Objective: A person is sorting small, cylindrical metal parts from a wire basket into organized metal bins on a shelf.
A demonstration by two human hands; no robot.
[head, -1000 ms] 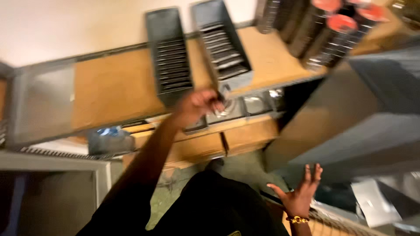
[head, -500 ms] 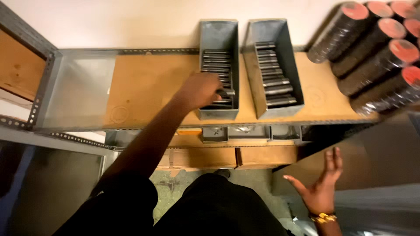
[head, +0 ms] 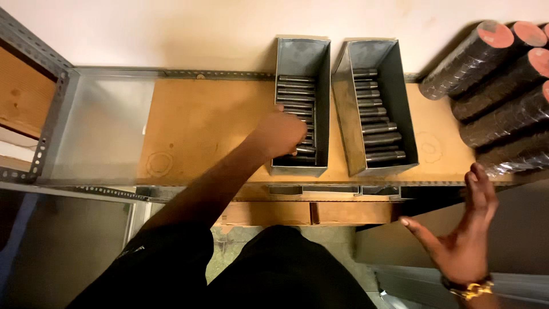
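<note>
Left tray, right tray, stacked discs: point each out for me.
Left tray (head: pixel 302 52), head view, bare back wall.
Right tray (head: pixel 401 97), head view, right side wall.
Stacked discs (head: pixel 496 35), head view, red end face.

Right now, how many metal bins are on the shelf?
2. The left bin sits at mid-shelf with the left hand reaching into it; the right bin stands just beside it, toward the dark rolls.

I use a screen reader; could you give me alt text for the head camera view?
The left hand reaches into the left metal bin of dark metal rods on a wooden shelf. The right hand hovers open, empty, below a second rod bin.
</note>
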